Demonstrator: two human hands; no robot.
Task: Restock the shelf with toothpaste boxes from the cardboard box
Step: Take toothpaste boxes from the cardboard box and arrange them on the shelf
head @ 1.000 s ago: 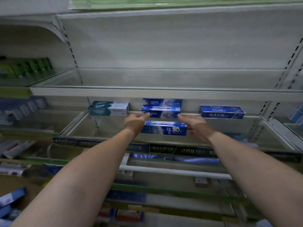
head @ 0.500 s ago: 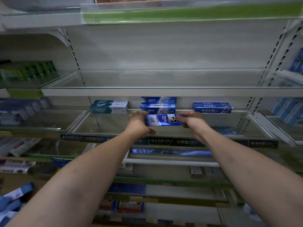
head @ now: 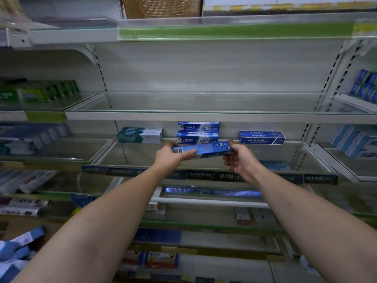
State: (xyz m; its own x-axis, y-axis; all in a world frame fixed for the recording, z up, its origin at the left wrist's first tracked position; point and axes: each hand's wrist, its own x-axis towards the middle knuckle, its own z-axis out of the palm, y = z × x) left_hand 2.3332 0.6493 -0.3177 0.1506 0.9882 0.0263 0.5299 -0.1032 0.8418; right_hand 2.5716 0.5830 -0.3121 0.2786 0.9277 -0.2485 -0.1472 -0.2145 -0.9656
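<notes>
the toothpaste box is in the air, just above the glass of the shelf and right in front of the darlie stack (2 cartons, 1 on top of the other, at the back of the shelf). it sits tilted, left end lower than right, with a barcode panel turned toward the camera. the left hand has its fingers curled round the left end, thumb across the near face. the right hand pinches the right end with the thumb on top and the other fingers loosely curled below; how many of them touch the carton is hidden.

the main risk looks like the tilt. if the carton goes in skewed, its raised right end could catch the stack and push it askew, or tip the upper carton off. the right-hand hold seems light, so letting go early on the left may let the carton pivot and clatter onto the glass. it could also land barcode-out rather than brand-out unless it is rolled first. the teal box and the blue box stand well apart on either side, so they are probably safe.
</notes>
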